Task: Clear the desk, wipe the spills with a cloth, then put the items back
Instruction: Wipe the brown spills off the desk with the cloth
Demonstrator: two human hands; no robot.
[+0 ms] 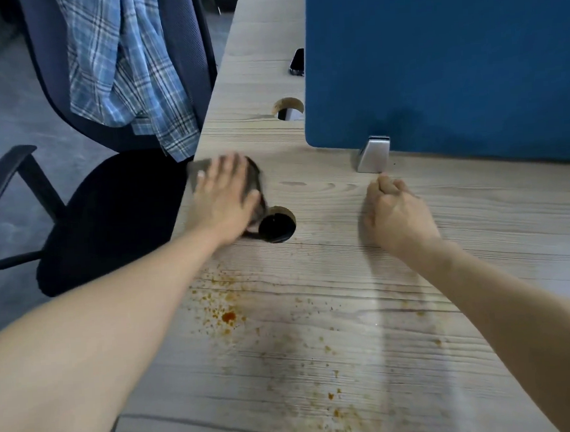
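The grey-brown wiping cloth (254, 181) lies flat on the pale wood-grain table (352, 329), right at the table's left edge and just beyond the round dark cable hole (276, 228) cut through the top. The left hand (223, 200) lies spread on top of it, fingers straight and pressing it down, so only the cloth's far and right edges show around the palm; the picture is blurred there. To the right of the cable hole, well apart from it, the right hand (396, 216) rests on the table with its fingers curled into a loose fist; nothing shows in it.

On the near side of the cable hole the table carries orange-brown spill spots (229, 317), the thickest blot toward the left edge, with finer specks scattered further right and nearer.

Beyond the hole and to its right stands a blue fabric divider panel (445, 63), held by 1 silver metal foot bracket (373, 154) that sits just past the right hand's knuckles. A second half-round cable cutout (288, 108) shows further back beside the panel, and past that a dark phone (297, 62) lies partly hidden behind the panel's edge.

Left of the hole, off the table, stands a dark blue office chair (108, 211) with a blue plaid shirt (124, 65) draped over its back.
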